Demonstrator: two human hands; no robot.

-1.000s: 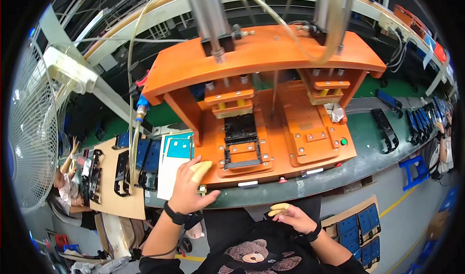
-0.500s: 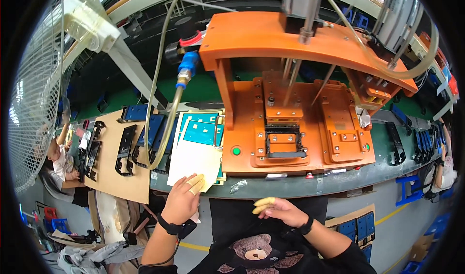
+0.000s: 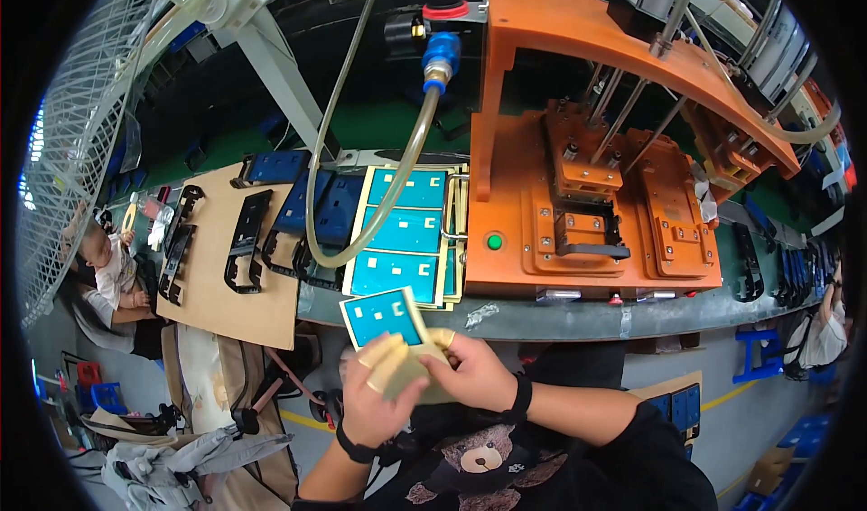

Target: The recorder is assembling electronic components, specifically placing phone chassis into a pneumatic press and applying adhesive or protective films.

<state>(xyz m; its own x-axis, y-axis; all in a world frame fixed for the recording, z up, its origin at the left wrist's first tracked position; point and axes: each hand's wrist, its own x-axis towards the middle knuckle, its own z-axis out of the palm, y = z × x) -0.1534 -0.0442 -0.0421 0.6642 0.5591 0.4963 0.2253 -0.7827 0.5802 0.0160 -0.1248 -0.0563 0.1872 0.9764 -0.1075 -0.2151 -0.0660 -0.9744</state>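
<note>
Both hands hold a cream adhesive sheet with teal rectangles (image 3: 375, 319) in front of my chest, just off the bench edge. The sheet is bent, its teal face showing at the far end and its cream backing near me. My left hand (image 3: 379, 398) grips its left side, fingers across the backing, slightly blurred. My right hand (image 3: 474, 373) pinches its right side. Yellow coverings wrap some fingertips on both hands. Just beyond lies a stack of similar teal sheets (image 3: 397, 231). Right of the stack stands an orange press (image 3: 506, 267), with a black plastic frame (image 3: 591, 251) in its fixture.
Black plastic frames (image 3: 244, 240) and blue panels (image 3: 334, 208) lie on cardboard (image 3: 271, 317) at left. A clear hose (image 3: 420, 150) loops above the sheets. At far left are a fan guard (image 3: 90, 104), an adult and a child. Another person (image 3: 824, 330) sits far right.
The cream-backed sheet has come off the stack toward me. My right hand, empty before, has moved left and joined my left hand on it. The view has shifted left.
</note>
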